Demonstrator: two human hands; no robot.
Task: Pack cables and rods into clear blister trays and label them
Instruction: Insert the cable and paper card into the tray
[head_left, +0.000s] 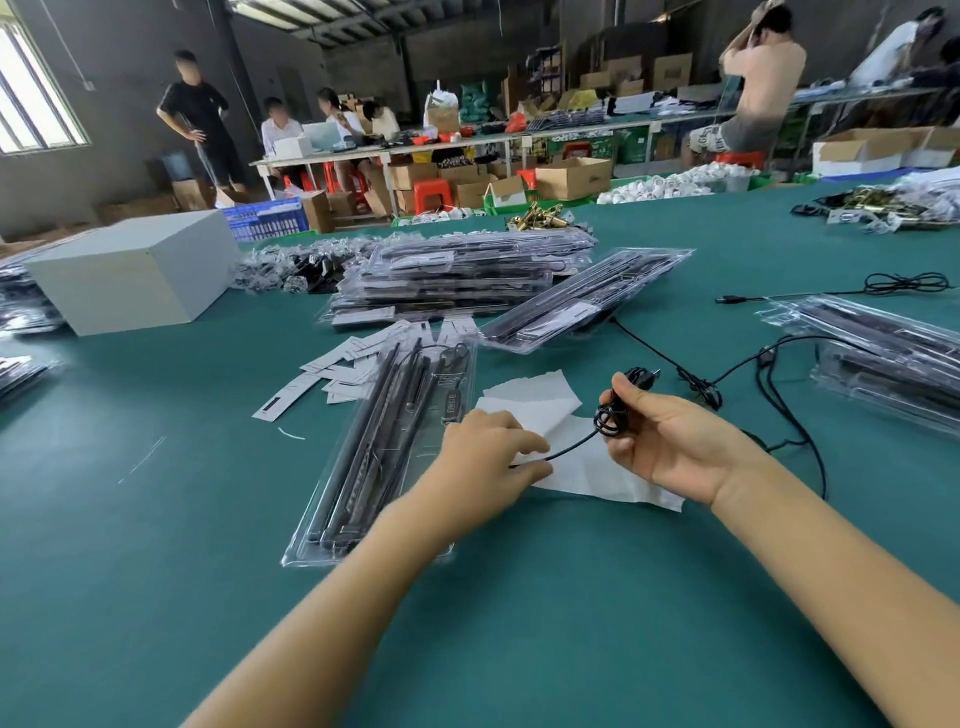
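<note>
Cable (611, 415) thin, black, coiled in right hand (670, 441).

A black cable (613, 415) is wound into a small coil in the right hand (670, 441), its loose end running down to the left hand (488, 457). Just left of that hand lies an open clear blister tray (363, 467) holding long black rods (374, 426), lengthwise on the desk (156, 519).

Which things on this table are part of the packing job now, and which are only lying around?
In use:
- coiled black cable, held in the right hand
- its loose end, pinched by the left hand
- open blister tray with rods
- paper labels

Lying about:
- white box
- brass parts
- white paper sheet
- stack of packed trays
</note>
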